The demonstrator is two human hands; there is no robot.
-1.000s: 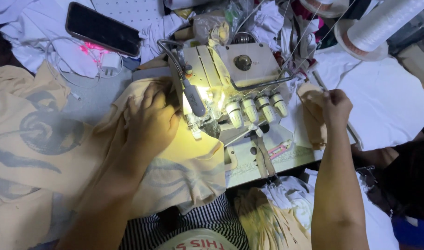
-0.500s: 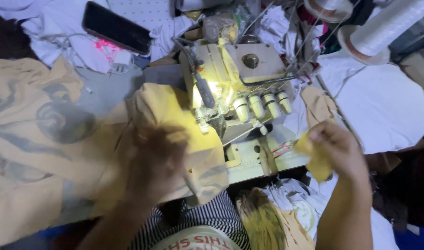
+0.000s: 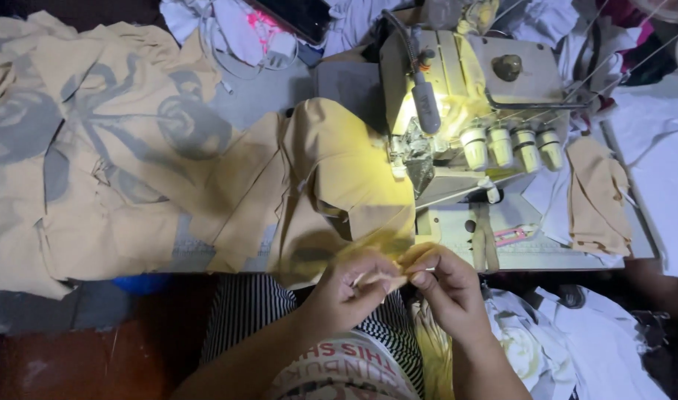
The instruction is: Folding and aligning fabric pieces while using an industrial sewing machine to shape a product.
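Note:
Both my hands meet low in the middle of the view, just in front of the table edge. My left hand (image 3: pixel 351 290) and my right hand (image 3: pixel 444 287) pinch a small tan fabric strip (image 3: pixel 395 280) between their fingertips. Just above them a tan garment piece (image 3: pixel 331 185) lies on the table, its right edge under the lit presser foot of a cream overlock sewing machine (image 3: pixel 472 96). The machine's lamp throws yellow light on the cloth.
A big pile of tan printed fabric (image 3: pixel 87 155) covers the left of the table. A folded tan piece (image 3: pixel 595 196) lies right of the machine. A dark phone (image 3: pixel 298 15) rests on white cloth at the top. White cloth (image 3: pixel 569 348) hangs at lower right.
My left hand has left the garment at the machine and my right hand has come in from the right with the small tan piece. Both now hold it together near my lap.

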